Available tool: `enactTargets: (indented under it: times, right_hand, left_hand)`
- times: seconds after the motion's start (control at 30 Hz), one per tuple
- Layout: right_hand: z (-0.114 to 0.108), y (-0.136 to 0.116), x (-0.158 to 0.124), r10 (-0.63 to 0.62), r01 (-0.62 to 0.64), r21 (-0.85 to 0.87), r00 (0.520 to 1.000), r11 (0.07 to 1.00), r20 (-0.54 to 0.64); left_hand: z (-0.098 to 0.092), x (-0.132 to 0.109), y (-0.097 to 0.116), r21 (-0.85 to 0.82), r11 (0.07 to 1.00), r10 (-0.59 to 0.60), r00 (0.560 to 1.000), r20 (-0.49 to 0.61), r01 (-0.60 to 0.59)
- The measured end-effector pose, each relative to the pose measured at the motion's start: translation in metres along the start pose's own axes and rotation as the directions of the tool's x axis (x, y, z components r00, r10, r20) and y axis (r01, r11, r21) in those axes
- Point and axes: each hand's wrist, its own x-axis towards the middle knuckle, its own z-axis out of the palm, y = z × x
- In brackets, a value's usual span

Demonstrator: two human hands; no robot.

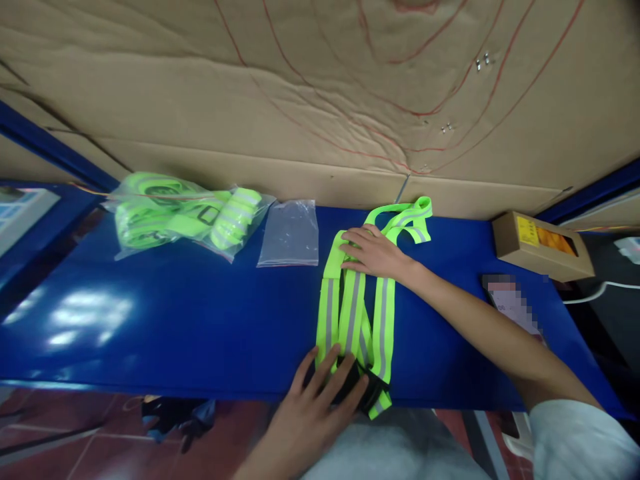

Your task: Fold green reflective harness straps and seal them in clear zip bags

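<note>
Hands (pixel 313 408) (pixel 374 254) on reflective straps (pixel 354 310), near ends at table edge (pixel 150 385), wide room leftward

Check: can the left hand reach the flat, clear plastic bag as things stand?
Likely yes, once off the green grey-striped straps: only blue tabletop shows between left hand and that bag.

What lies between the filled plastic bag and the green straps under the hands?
In the head view, flat clear plastic packaging lies between the bag and the straps.
</note>
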Motion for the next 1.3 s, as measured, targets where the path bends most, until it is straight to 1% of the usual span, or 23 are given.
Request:
enactTargets:
  times: [0.07, 0.1, 0.17, 0.2, 0.23, 0.27, 0.33, 0.43, 0.53, 0.6, 0.67, 0.73, 0.8, 0.87, 0.93, 1.0, 1.17, 1.23, 1.3]
  right_hand:
    - [-0.011, -0.006, -0.005, 0.013, -0.013, 0.01, 0.998, 1.0, -0.055]
    - [-0.019, -0.011, -0.011, 0.03, -0.026, 0.034, 0.994, 0.999, -0.108]
    - [-0.037, -0.028, -0.029, 0.082, -0.054, 0.131, 0.972, 0.99, -0.22]
    - [-0.047, -0.038, -0.04, 0.111, -0.055, 0.207, 0.957, 0.977, -0.269]
    - [-0.055, -0.047, -0.051, 0.132, -0.054, 0.291, 0.958, 0.955, -0.253]
    - [-0.061, -0.056, -0.063, 0.141, -0.056, 0.361, 0.967, 0.931, -0.214]
    - [-0.067, -0.068, -0.084, 0.137, -0.083, 0.447, 0.986, 0.891, -0.09]
    - [-0.064, -0.073, -0.101, 0.139, -0.145, 0.485, 0.989, 0.862, 0.049]
    - [-0.059, -0.07, -0.097, 0.159, -0.192, 0.466, 0.981, 0.864, 0.108]
    - [-0.059, -0.07, -0.086, 0.09, -0.122, 0.437, 0.992, 0.891, 0.093]
    - [-0.06, -0.073, -0.077, -0.041, 0.018, 0.413, 0.998, 0.911, 0.047]
    - [-0.06, -0.08, -0.072, -0.156, 0.139, 0.39, 0.988, 0.91, 0.012]
    - [-0.059, -0.087, -0.073, -0.222, 0.208, 0.37, 0.975, 0.905, -0.006]
    - [-0.056, -0.092, -0.076, -0.267, 0.249, 0.369, 0.964, 0.896, -0.001]
    - [-0.053, -0.092, -0.079, -0.275, 0.247, 0.384, 0.961, 0.889, 0.019]
    - [-0.047, -0.089, -0.08, -0.251, 0.22, 0.382, 0.967, 0.898, 0.032]
    - [-0.033, -0.078, -0.076, -0.183, 0.176, 0.265, 0.983, 0.948, 0.004]
    - [-0.031, -0.078, -0.076, -0.173, 0.168, 0.22, 0.985, 0.961, 0.002]
    - [-0.032, -0.081, -0.079, -0.163, 0.168, 0.152, 0.986, 0.974, -0.042]
  left_hand:
    - [0.003, 0.001, 0.003, -0.005, 0.999, -0.033, 0.999, -0.026, 0.033]
    - [0.003, 0.001, 0.004, -0.005, 0.999, -0.042, 0.999, -0.032, 0.042]
    - [0.002, 0.004, 0.006, 0.009, 0.999, -0.047, 0.998, -0.04, 0.048]
    - [0.001, 0.005, 0.007, 0.025, 0.999, -0.038, 0.999, -0.03, 0.039]
    - [-0.001, 0.007, 0.008, 0.044, 0.999, -0.023, 1.0, -0.014, 0.024]
    - [-0.002, 0.009, 0.008, 0.059, 0.998, -0.008, 1.0, 0.0, 0.008]
    - [-0.004, 0.014, 0.008, 0.056, 0.998, 0.007, 0.999, 0.037, -0.009]
    - [-0.008, 0.022, 0.007, -0.02, 1.0, 0.022, 0.999, 0.039, -0.022]
    - [-0.016, 0.03, 0.006, -0.058, 0.995, 0.08, 0.997, -0.01, -0.081]
    - [-0.021, 0.033, 0.007, -0.061, 0.992, 0.11, 0.993, -0.036, -0.112]
    - [-0.024, 0.033, 0.008, -0.066, 0.991, 0.117, 0.992, -0.046, -0.12]
    - [-0.025, 0.031, 0.009, -0.071, 0.991, 0.115, 0.993, -0.038, -0.117]
    - [-0.025, 0.028, 0.01, -0.072, 0.991, 0.11, 0.994, -0.026, -0.111]
    - [-0.025, 0.025, 0.009, -0.077, 0.991, 0.111, 0.994, -0.015, -0.112]
    - [-0.025, 0.023, 0.008, -0.085, 0.989, 0.122, 0.992, -0.017, -0.123]
    - [-0.023, 0.022, 0.005, -0.085, 0.988, 0.131, 0.991, -0.023, -0.132]
    - [-0.012, 0.023, 0.004, -0.102, 0.992, 0.074, 0.995, -0.071, -0.081]
    - [-0.006, 0.023, 0.006, -0.12, 0.991, 0.049, 0.993, -0.107, -0.062]
    - [0.0, 0.023, 0.007, -0.135, 0.988, 0.057, 0.99, -0.132, -0.075]
